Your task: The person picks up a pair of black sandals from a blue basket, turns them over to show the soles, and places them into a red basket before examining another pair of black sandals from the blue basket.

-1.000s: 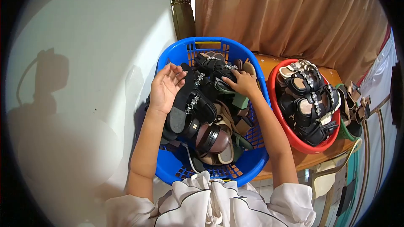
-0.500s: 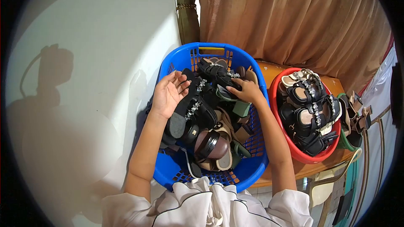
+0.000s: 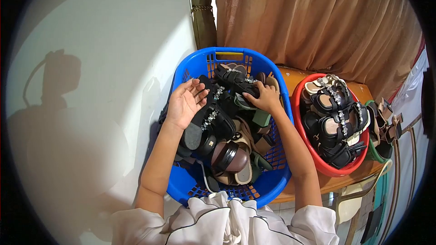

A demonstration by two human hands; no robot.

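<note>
A blue basket (image 3: 274,189) full of sandals and shoes stands in front of me. My left hand (image 3: 187,104) hovers over its left side, palm up with fingers apart and holding nothing, beside a black sandal with a jewelled strap (image 3: 210,119). Toward the back right of the basket, my right hand (image 3: 265,98) is closed on a black sandal (image 3: 249,88), just above a green block heel (image 3: 261,118). A brown shoe with a black strap (image 3: 230,156) lies near the front among beige and green footwear.
On the wooden table (image 3: 290,75) at the right, a red basin (image 3: 298,129) holds several jewelled black and cream sandals. Beyond it sits a green container (image 3: 374,154) with more shoes. A white wall (image 3: 104,63) is at the left, a brown curtain (image 3: 309,18) behind.
My left hand has shifted slightly right and down, still palm up. My right hand has moved a little, its fingers changing position on the black sandal.
</note>
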